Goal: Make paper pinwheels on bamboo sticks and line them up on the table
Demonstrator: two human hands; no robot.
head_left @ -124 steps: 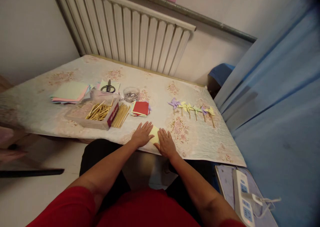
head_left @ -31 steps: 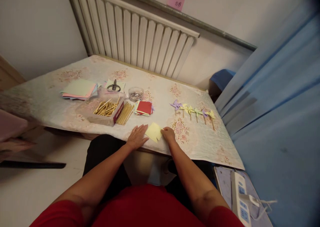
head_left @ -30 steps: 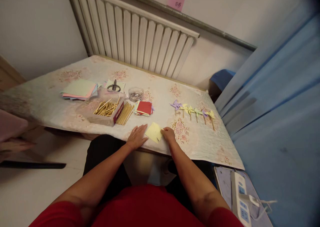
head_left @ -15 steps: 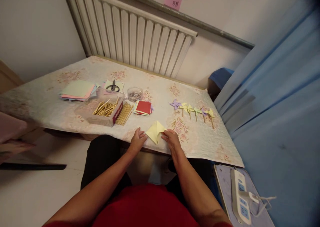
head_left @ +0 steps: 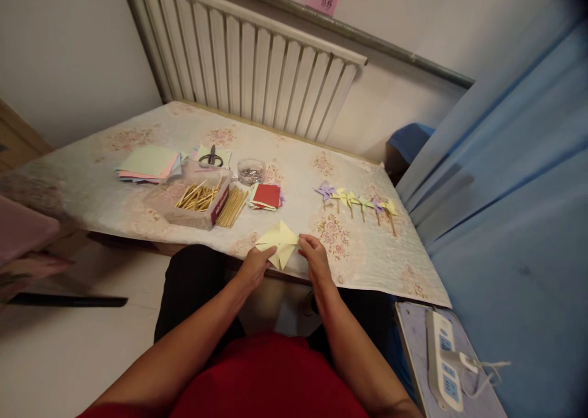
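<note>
Floral cloth covers the counter (head_left: 138,203) below a white radiator (head_left: 248,56), and at its near edge, at six o'clock from the red paper stack (head_left: 267,195), we lift a pale yellow paper square (head_left: 278,244) between both hands. To crease it well, we judge, corners should meet before pressing. Our left hand (head_left: 255,266) pinches its seven o'clock corner and our right hand (head_left: 313,258) its three o'clock edge, forearms converging.
</note>
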